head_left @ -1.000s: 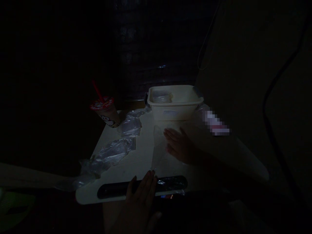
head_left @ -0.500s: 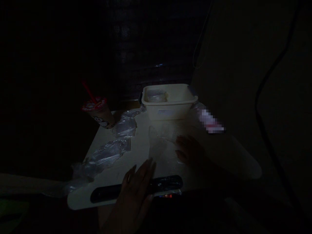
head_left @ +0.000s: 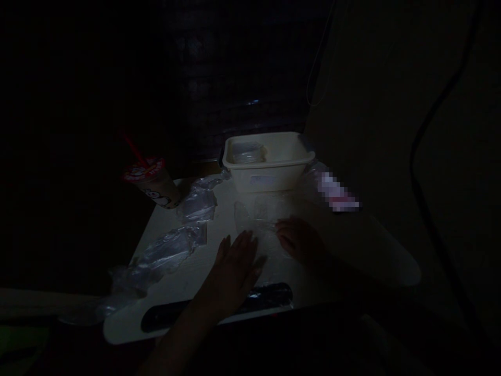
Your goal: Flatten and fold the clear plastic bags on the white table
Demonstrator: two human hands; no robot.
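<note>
The scene is very dark. My left hand (head_left: 237,269) lies palm down over the white table, fingers stretched out, at the near edge of a clear plastic bag (head_left: 243,215). Just to its right, my right hand (head_left: 299,239) has its fingers curled in, pinching what looks like the gathered right side of that bag. The bag is thin and creased, and its outline is hard to follow in the dark. Behind it stands a cream plastic tub (head_left: 270,180), with a bundle of clear packets (head_left: 248,152) inside on the left.
Two stacks of clear plastic bags, one farther back (head_left: 199,206) and one nearer (head_left: 168,250), lie along the table's left side. A lidded drink cup (head_left: 158,188) with a red straw leans at the back left. A dark slot (head_left: 274,296) runs along the table's (head_left: 121,326) near edge.
My left hand has slid forward from the dark slot onto the bag. My right hand's fingers have closed and moved slightly left. The bag has become more bunched.
</note>
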